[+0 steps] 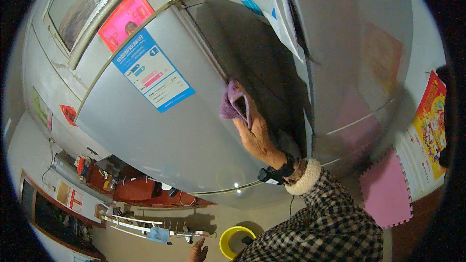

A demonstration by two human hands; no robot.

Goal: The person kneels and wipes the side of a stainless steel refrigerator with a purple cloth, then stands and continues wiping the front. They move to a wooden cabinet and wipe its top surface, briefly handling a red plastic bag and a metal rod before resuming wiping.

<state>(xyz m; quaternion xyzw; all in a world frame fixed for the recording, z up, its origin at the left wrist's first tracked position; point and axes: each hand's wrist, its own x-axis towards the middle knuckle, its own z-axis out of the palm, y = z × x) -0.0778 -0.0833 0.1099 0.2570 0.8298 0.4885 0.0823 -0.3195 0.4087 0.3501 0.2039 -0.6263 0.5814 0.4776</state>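
My right hand [256, 138] holds a bunched purple cloth [231, 105] against the long edge of a silver-grey appliance door [156, 142], likely a refrigerator's. Its fingertips are partly hidden by the cloth. A blue and white energy label [154, 71] is stuck on the door, up and left of the cloth. Beside the edge lies a dark, shadowed surface [251, 47]. A black strap with a small device [273, 174] circles my right wrist, below a checked sleeve [327, 203]. At the bottom rim, my left hand [197, 251] is partly cut off, fingers apart, with nothing seen in it.
To the right stands a glossy grey curved cabinet [346, 80], with a white plastic bag [276, 11] near its edge. A yellow bucket [227, 242] and a white rack [142, 231] are below. A pink foam mat [386, 189] and a red-brown desk [134, 191] flank the area.
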